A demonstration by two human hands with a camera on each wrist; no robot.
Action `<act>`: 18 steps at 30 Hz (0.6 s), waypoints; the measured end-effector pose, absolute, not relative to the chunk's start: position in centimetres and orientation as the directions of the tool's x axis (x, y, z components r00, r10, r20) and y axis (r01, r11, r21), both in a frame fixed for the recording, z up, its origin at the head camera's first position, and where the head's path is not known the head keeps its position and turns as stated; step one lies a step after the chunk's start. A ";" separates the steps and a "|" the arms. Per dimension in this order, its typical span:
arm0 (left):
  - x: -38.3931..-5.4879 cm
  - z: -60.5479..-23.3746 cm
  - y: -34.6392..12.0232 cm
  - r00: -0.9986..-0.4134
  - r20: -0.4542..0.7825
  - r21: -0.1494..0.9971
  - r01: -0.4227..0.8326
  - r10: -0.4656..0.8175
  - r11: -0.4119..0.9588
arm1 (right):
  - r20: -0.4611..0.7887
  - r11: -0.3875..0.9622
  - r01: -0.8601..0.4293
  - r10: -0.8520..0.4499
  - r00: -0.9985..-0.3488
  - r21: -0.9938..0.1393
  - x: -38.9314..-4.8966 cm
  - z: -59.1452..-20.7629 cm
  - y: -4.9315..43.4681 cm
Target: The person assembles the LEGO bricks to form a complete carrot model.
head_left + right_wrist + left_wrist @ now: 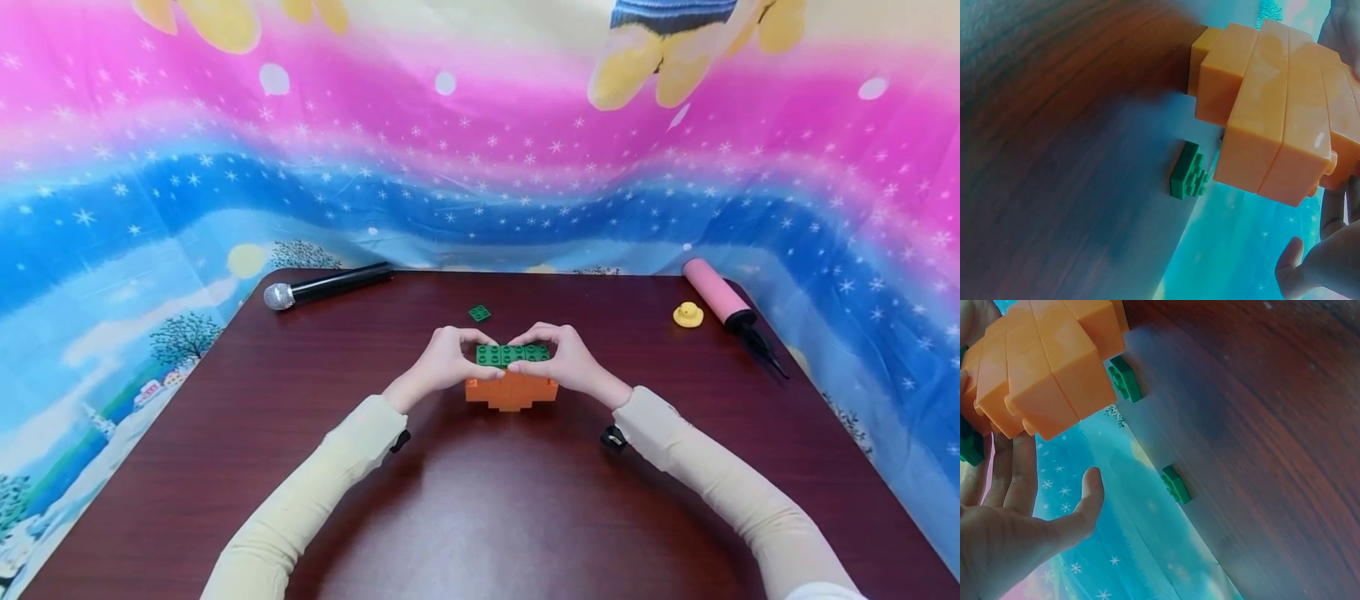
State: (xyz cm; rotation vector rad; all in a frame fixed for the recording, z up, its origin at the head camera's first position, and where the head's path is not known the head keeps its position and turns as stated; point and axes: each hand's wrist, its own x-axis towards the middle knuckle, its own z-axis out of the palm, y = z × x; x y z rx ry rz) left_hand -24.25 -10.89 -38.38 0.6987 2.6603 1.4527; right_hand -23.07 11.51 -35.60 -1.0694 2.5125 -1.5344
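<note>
An orange toy-brick build (512,390) stands near the middle of the table, stepped and narrower at its base. A row of green studded bricks (513,356) tops it. My left hand (444,358) grips the row's left end, thumb in front and fingers behind. At the right end, my right hand (567,357) holds it the same way. Both wrist views show the orange blocks (1047,369) from below, with fingers reaching up behind them. Green shows at the left edge of the left wrist view; the fingertips are mostly hidden there.
Beyond the hands lies a small green brick (479,312); the left wrist view shows two such bricks on the table. A microphone (330,286) lies back left. At back right are a yellow rubber duck (687,315) and a pink hand pump (717,292). A printed cloth (480,167) hangs behind.
</note>
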 end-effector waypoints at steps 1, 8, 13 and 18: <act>-24.2 -38.4 -10.9 -0.898 0.184 0.805 0.371 0.399 0.463 | 0.328 0.282 -0.539 -0.549 -0.769 -0.793 -23.1 -35.7 11.5; -24.1 -38.4 -10.9 -0.892 0.190 0.814 0.376 0.409 0.442 | 0.335 0.263 -0.526 -0.529 -0.780 -0.809 -23.2 -36.0 11.4; -23.9 -38.4 -10.9 -0.887 0.199 0.816 0.386 0.416 0.431 | 0.347 0.276 -0.538 -0.520 -0.781 -0.797 -22.9 -35.9 11.4; -23.4 -38.4 -10.9 -0.881 0.206 0.812 0.397 0.425 0.428 | 0.351 0.271 -0.542 -0.523 -0.777 -0.796 -22.3 -36.1 11.5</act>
